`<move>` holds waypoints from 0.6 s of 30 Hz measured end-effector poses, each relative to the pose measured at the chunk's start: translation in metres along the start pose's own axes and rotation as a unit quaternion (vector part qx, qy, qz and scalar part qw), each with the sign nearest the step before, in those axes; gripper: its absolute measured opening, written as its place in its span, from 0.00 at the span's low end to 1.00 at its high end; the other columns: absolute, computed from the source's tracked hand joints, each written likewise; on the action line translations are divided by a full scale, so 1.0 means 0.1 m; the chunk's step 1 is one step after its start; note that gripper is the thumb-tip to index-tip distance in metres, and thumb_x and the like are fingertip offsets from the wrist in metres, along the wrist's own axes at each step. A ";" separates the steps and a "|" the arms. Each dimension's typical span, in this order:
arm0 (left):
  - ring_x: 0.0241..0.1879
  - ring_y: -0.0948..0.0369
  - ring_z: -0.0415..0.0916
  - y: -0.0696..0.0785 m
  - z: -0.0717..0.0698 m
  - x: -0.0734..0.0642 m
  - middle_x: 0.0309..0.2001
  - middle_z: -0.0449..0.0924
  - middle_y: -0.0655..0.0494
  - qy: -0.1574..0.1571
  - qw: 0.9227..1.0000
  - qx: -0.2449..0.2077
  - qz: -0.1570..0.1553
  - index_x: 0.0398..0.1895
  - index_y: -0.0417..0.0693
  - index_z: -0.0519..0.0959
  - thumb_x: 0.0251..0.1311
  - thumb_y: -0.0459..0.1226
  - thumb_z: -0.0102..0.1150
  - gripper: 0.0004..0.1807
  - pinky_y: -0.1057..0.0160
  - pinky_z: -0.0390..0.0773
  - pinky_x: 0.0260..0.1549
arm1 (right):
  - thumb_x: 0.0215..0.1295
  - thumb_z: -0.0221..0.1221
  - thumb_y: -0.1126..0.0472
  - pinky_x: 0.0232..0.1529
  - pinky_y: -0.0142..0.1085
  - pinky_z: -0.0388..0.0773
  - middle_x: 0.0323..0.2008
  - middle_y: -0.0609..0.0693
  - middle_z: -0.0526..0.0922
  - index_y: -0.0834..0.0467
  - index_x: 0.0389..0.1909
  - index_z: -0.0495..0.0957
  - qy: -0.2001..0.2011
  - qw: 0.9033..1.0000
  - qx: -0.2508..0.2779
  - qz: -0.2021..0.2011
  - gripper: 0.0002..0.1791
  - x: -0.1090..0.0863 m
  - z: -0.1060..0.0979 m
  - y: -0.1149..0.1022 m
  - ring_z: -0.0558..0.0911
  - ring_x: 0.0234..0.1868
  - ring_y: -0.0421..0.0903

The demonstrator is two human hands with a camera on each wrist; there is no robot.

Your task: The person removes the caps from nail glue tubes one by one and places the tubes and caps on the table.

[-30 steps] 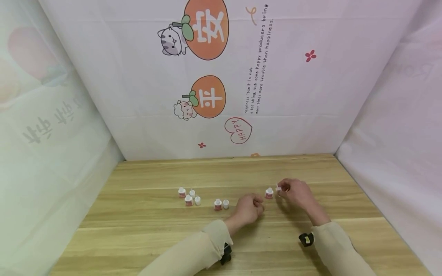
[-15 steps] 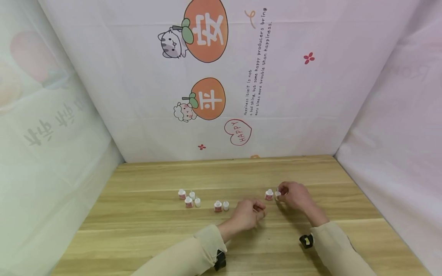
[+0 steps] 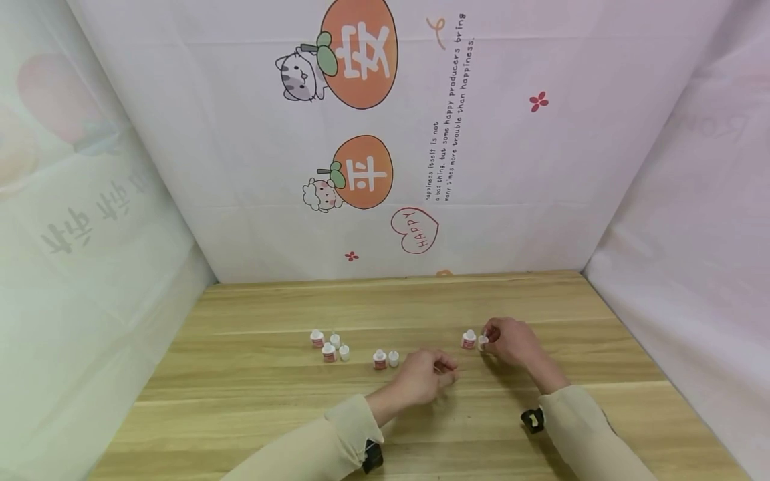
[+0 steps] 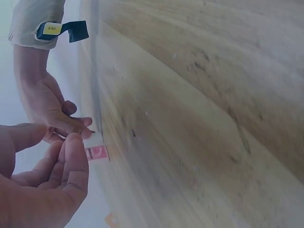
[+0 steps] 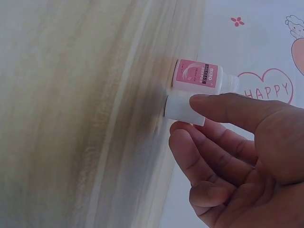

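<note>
In the right wrist view, my right hand [image 5: 237, 156] pinches a white brush cap [image 5: 183, 110] between thumb and fingers. The cap's flat top is against the table, right beside a small glue bottle [image 5: 195, 76] with a pink label and an uncapped white neck. The head view shows my right hand [image 3: 514, 344] at the right, with that bottle [image 3: 468, 340] just left of its fingertips. My left hand [image 3: 424, 377] hovers over the table with loosely bent fingers and nothing in them. To its left stand another glue bottle [image 3: 379, 360] and its white cap [image 3: 394, 359].
Farther left are two more uncapped glue bottles, the rear bottle [image 3: 317, 339] and the front bottle [image 3: 328, 353], with a rear cap [image 3: 335, 341] and a front cap [image 3: 344, 353] beside them. Printed white cloth [image 3: 481, 234] walls in the wooden table [image 3: 265, 414] at the back and sides.
My right hand has lowered the cap to the table beside the right-hand bottle, turning it brush upward. My left hand has drawn back slightly to the left.
</note>
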State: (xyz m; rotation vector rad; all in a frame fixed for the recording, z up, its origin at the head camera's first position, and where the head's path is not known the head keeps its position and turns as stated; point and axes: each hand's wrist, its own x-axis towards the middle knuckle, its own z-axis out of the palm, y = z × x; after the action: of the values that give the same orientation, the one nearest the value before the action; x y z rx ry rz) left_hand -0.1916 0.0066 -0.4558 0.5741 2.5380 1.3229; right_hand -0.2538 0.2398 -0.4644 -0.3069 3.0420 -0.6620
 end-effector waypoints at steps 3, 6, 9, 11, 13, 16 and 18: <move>0.32 0.70 0.76 0.00 -0.04 -0.03 0.35 0.84 0.56 -0.004 1.000 0.005 0.006 0.43 0.41 0.84 0.63 0.36 0.65 0.09 0.74 0.78 0.34 | 0.54 0.71 0.59 0.39 0.46 0.79 0.32 0.49 0.87 0.57 0.34 0.80 -0.003 1.000 0.002 0.001 0.11 0.00 -0.01 0.00 0.83 0.34 0.46; 0.32 0.70 0.76 0.00 -0.08 -0.04 0.35 0.84 0.57 -0.007 1.000 0.017 0.010 0.43 0.41 0.84 0.63 0.36 0.65 0.09 0.74 0.78 0.34 | 0.53 0.72 0.59 0.42 0.48 0.80 0.34 0.51 0.88 0.58 0.37 0.81 -0.008 1.000 0.008 0.003 0.13 -0.01 -0.02 0.00 0.84 0.35 0.49; 0.33 0.70 0.76 0.00 -0.12 -0.06 0.36 0.84 0.57 -0.008 1.000 0.026 0.008 0.43 0.41 0.84 0.64 0.35 0.64 0.08 0.74 0.78 0.34 | 0.54 0.72 0.58 0.45 0.51 0.80 0.36 0.53 0.89 0.60 0.41 0.81 -0.013 1.000 0.015 0.009 0.16 -0.02 -0.04 -0.01 0.85 0.37 0.51; 0.33 0.70 0.76 -0.01 -0.14 -0.06 0.36 0.84 0.58 -0.007 0.999 0.034 0.006 0.43 0.42 0.84 0.64 0.36 0.64 0.08 0.75 0.78 0.34 | 0.54 0.71 0.58 0.47 0.52 0.79 0.37 0.54 0.89 0.62 0.44 0.81 -0.017 1.000 0.018 0.015 0.19 -0.04 -0.06 -0.02 0.85 0.39 0.52; 0.33 0.70 0.77 -0.01 -0.17 -0.06 0.36 0.85 0.58 -0.004 0.999 0.040 0.004 0.44 0.43 0.84 0.65 0.36 0.63 0.08 0.74 0.78 0.35 | 0.56 0.70 0.58 0.48 0.53 0.79 0.38 0.54 0.89 0.63 0.48 0.81 -0.022 0.999 0.021 0.023 0.20 -0.05 -0.08 -0.02 0.85 0.40 0.54; 0.34 0.70 0.77 0.00 -0.22 -0.05 0.36 0.85 0.58 0.005 0.998 0.059 0.004 0.44 0.44 0.84 0.65 0.36 0.63 0.08 0.74 0.78 0.35 | 0.58 0.68 0.58 0.48 0.53 0.80 0.40 0.56 0.88 0.64 0.50 0.80 -0.025 0.999 0.018 0.029 0.21 -0.07 -0.13 -0.03 0.84 0.42 0.55; 0.34 0.69 0.77 0.00 -0.26 -0.05 0.36 0.85 0.58 0.011 0.998 0.069 0.003 0.45 0.44 0.84 0.65 0.36 0.62 0.09 0.73 0.78 0.35 | 0.58 0.67 0.57 0.48 0.53 0.80 0.40 0.57 0.88 0.65 0.51 0.80 -0.025 0.999 0.013 0.029 0.23 -0.08 -0.17 -0.03 0.84 0.42 0.56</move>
State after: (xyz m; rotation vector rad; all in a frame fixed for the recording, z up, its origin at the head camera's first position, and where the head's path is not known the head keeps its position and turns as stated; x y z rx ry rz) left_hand -0.1965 -0.0147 -0.4409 0.5964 2.6628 1.1676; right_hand -0.2464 0.2459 -0.4477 -0.2315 2.9791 -0.6787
